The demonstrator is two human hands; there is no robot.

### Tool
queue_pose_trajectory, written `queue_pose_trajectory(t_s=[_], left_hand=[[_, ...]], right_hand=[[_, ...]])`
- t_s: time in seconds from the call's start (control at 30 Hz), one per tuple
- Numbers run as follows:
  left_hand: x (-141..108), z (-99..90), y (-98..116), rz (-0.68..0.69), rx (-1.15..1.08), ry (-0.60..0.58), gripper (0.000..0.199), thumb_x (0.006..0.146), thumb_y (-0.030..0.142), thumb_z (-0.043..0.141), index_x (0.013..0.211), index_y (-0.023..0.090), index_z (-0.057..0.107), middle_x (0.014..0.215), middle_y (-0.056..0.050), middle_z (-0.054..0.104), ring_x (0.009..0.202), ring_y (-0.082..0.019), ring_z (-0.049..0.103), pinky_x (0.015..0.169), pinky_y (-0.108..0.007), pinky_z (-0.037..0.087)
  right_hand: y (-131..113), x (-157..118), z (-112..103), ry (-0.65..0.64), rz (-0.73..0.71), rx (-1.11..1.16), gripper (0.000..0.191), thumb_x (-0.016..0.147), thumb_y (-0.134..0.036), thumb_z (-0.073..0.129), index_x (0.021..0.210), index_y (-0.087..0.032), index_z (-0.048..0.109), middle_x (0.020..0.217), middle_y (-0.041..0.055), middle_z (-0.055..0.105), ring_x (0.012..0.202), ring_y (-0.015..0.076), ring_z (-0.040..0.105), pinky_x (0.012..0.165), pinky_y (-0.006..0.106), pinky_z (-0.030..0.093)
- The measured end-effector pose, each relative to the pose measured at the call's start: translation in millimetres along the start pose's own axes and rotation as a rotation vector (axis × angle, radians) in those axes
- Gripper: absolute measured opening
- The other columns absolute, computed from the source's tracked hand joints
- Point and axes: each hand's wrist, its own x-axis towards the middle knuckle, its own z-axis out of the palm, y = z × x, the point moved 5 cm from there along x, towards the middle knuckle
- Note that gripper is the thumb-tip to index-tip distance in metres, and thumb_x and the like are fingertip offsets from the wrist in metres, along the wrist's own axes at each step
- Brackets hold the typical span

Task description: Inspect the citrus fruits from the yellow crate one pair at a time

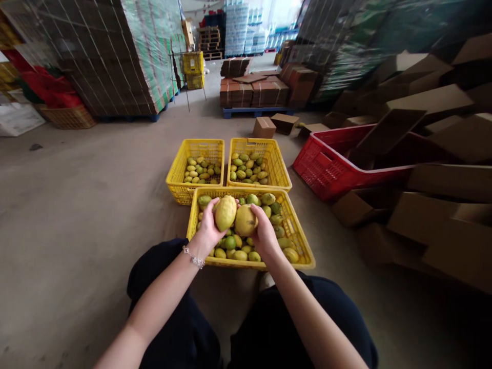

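Near the middle of the frame, the two hands hold one fruit each, above a large yellow crate. The left hand is partly closed, its fingers and thumb curved around a bumpy yellow fruit, which stands nearly upright. The right hand is also half closed, and it has hold of a rounder yellow fruit with a dark mark on its skin. These two fruits are side by side, very near each other; whether they touch, I cannot tell. Below them, in the crate, lie many green and yellow fruits. Just behind, in the centre of the frame, there are two other yellow crates, the left crate and the right crate, both with similar fruits inside. On the left wrist is a bracelet. At the right side of the frame stands a red crate, with cardboard boxes around it. In the upper left rises a tall wrapped stack.
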Motion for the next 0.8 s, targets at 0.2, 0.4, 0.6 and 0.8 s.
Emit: queue_pose_trajectory(t_s=[0.2, 0.4, 0.6, 0.8], left_hand=[[-2, 3.6, -11, -0.016, -0.072, -0.071, 0.030, 0.081, 0.035, 0.051, 0.098, 0.017, 0.067, 0.093, -0.006, 0.073, 0.095, -0.023, 0.067, 0.079, -0.033, 0.054], [3, -1.6, -27, -0.039, -0.131, 0.065, 0.021, 0.080, 0.034, 0.053, 0.079, 0.017, 0.066, 0.076, -0.004, 0.071, 0.091, -0.023, 0.068, 0.083, -0.032, 0.053], [9, 1.4, -23, 0.144, -0.071, -0.213, 0.034, 0.084, 0.041, 0.045, 0.098, 0.019, 0.066, 0.093, -0.005, 0.070, 0.097, -0.022, 0.065, 0.088, -0.034, 0.051], [9, -7.9, -18, 0.234, 0.103, -0.176, 0.049, 0.085, 0.062, 0.043, 0.093, 0.020, 0.065, 0.083, -0.007, 0.067, 0.092, -0.025, 0.066, 0.085, -0.036, 0.053]], right_hand=[[-17, -8, 0, 0.170, -0.405, -0.369, 0.034, 0.089, -0.047, 0.043, 0.109, -0.021, 0.055, 0.107, 0.0075, 0.059, 0.103, 0.0225, 0.054, 0.095, 0.040, 0.043], [-10, -15, 20, 0.080, -0.556, -0.691, 0.045, 0.095, -0.044, 0.028, 0.125, -0.020, 0.053, 0.131, 0.0138, 0.048, 0.125, 0.0278, 0.041, 0.104, 0.051, 0.034], [-17, -29, 34, 0.081, -0.748, -0.830, 0.058, 0.075, -0.056, 0.062, 0.118, -0.017, 0.054, 0.139, 0.0202, 0.044, 0.131, 0.0385, 0.034, 0.103, 0.060, 0.032], [-35, -54, 48, -0.107, -1.119, -0.857, 0.053, 0.079, -0.034, 0.062, 0.129, -0.021, 0.048, 0.116, 0.0113, 0.065, 0.123, 0.0327, 0.049, 0.109, 0.060, 0.026]])
